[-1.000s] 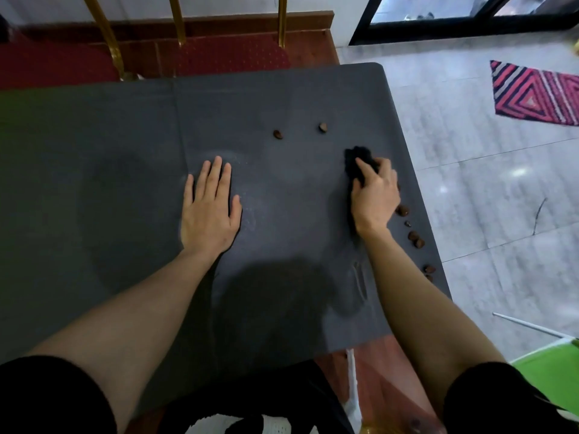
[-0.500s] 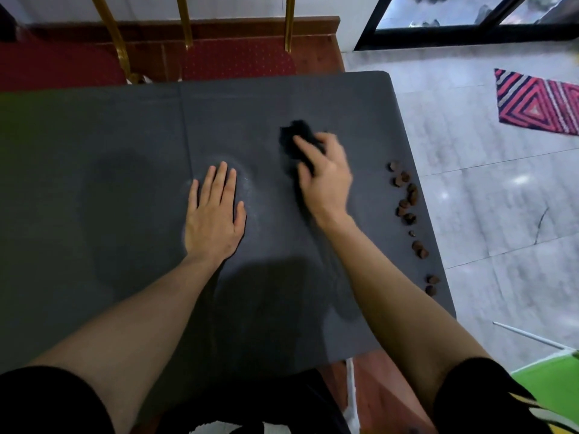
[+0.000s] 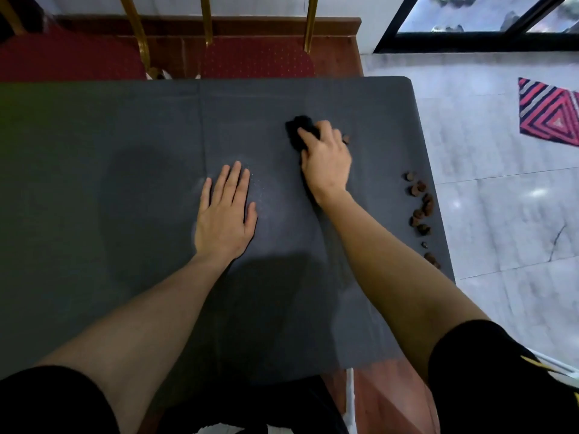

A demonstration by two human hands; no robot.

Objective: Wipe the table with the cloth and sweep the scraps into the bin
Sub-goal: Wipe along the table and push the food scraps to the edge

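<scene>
With the right hand [image 3: 326,161] gripping the bunched black cloth [image 3: 300,130] on the dark grey covered desk [image 3: 125,151] and the left hand [image 3: 224,211] flat, a hard sweep risks flicking the small brown scraps [image 3: 419,202] by the right edge onto the floor, no bin showing.

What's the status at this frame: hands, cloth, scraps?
Right hand grips black cloth on the table; left hand flat on it. Scraps lined along right edge, one scrap beside right fingers. Bin not in view.
</scene>
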